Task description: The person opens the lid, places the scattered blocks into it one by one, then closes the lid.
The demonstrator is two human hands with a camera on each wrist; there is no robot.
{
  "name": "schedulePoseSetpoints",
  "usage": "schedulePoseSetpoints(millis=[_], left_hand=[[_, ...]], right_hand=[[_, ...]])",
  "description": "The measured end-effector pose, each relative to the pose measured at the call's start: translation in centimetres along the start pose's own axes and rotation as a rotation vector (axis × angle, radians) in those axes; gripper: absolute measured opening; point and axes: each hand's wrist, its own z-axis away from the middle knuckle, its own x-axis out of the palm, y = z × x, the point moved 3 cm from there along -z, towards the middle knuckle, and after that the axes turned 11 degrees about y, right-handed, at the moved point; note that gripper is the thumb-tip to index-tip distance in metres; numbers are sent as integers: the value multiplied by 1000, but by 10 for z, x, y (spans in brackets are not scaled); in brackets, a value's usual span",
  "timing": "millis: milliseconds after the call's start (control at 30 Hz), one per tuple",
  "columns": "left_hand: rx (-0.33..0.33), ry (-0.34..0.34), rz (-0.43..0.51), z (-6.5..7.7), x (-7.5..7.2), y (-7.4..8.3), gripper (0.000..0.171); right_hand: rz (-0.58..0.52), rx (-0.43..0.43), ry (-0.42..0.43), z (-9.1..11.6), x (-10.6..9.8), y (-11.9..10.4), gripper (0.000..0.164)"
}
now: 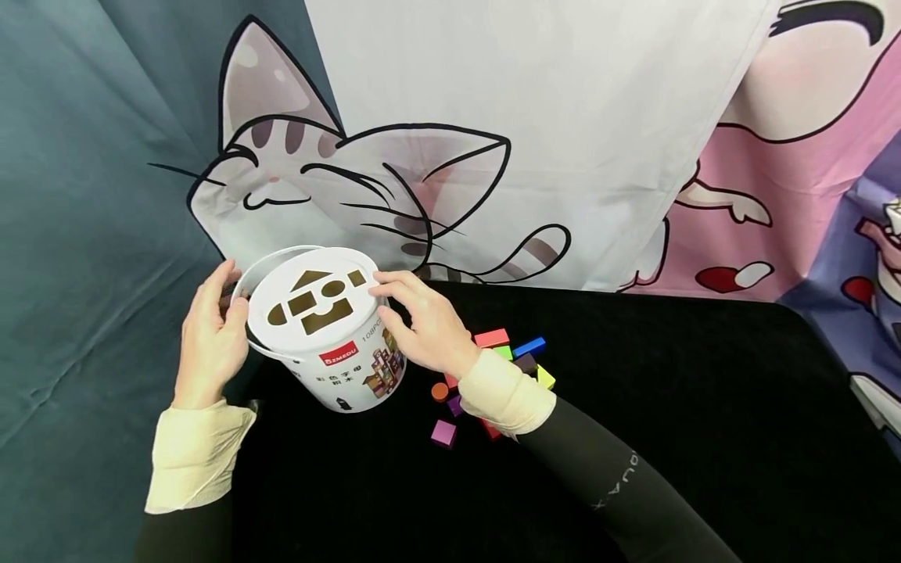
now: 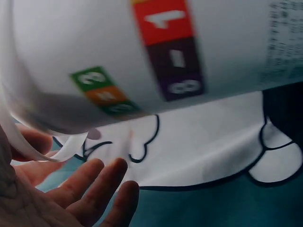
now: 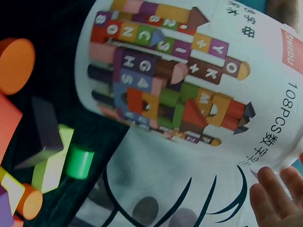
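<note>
A white toy-block bucket (image 1: pixel 352 383) stands on the black cloth, wearing a white lid (image 1: pixel 278 288) with shaped cutouts. My left hand (image 1: pixel 207 336) is at the bucket's left rim, its thumb over the edge near the thin white handle (image 2: pixel 71 150). The other fingers are loosely spread, several of them away from the bucket wall in the left wrist view. On the opposite side, my right hand (image 1: pixel 429 324) touches the lid's right edge with its fingertips, fingers extended. What lies inside the bucket is hidden beneath the lid.
Loose blocks lie to the right of the bucket, partly under my right forearm: a pink block (image 1: pixel 443 432), an orange disc (image 1: pixel 439 392), a blue bar (image 1: pixel 529 347) and several others. Behind the table hangs a cat-print curtain (image 1: pixel 563 141).
</note>
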Motion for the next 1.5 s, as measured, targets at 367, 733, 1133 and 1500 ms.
schedulePoseSetpoints(millis=[367, 733, 1133, 1500], left_hand=[[-171, -140, 240, 4, 25, -34, 52], [-244, 14, 307, -8, 17, -20, 41], [-315, -101, 367, -8, 25, -21, 40], [-336, -68, 487, -9, 30, -20, 27]], right_hand=[[-56, 146, 105, -16, 8, -3, 14], [-143, 481, -20, -14, 15, 9, 52], [-129, 584, -114, -17, 18, 9, 54], [-236, 598, -128, -21, 16, 10, 53]])
